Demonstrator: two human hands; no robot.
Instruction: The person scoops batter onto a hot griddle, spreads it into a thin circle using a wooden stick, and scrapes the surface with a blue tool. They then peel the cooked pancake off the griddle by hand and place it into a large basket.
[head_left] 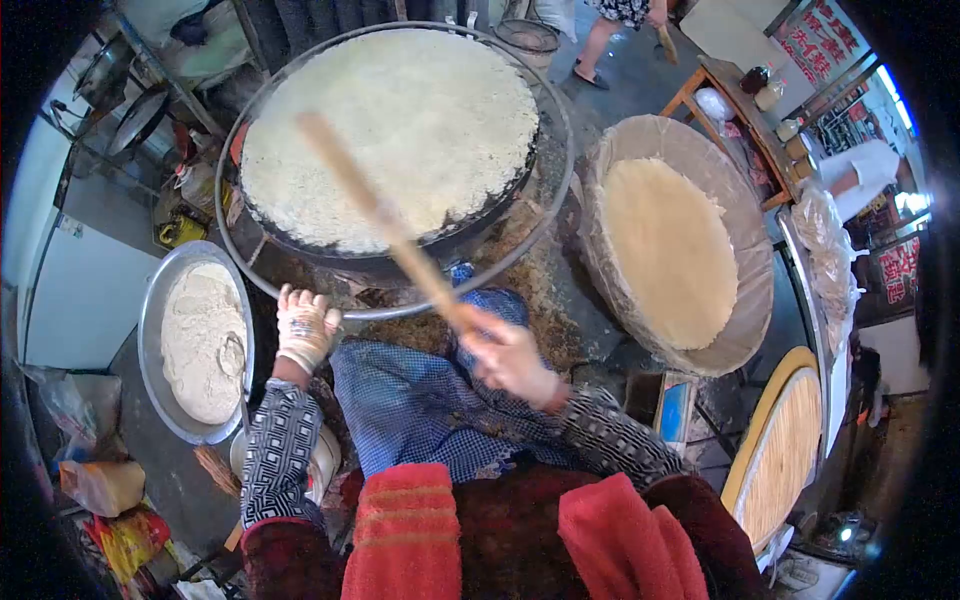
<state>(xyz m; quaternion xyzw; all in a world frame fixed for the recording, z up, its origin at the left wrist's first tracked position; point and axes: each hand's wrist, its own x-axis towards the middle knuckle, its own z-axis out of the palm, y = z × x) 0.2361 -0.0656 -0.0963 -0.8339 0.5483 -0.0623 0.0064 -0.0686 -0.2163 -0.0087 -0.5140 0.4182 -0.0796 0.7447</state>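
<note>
My right hand [507, 362] is wrapped round a long wooden stick [385, 220], blurred by motion, whose far end reaches over a large round griddle. A pale, thin layer of batter [400, 130] covers the griddle's surface. My left hand [304, 328], in a whitish glove, rests on the metal ring [567, 215] round the griddle, at its near left; its fingers lie over the ring. To the left of that hand stands a metal basin [150, 350] of pale batter with a ladle [232, 355] in it.
At the right, a lined basket [755, 290] holds a pale round sheet [670, 250]. A round slatted board [785, 450] leans below it. A wooden table [745, 110] with jars and a person's legs [597, 45] are at the back. Bags [105, 485] lie at lower left.
</note>
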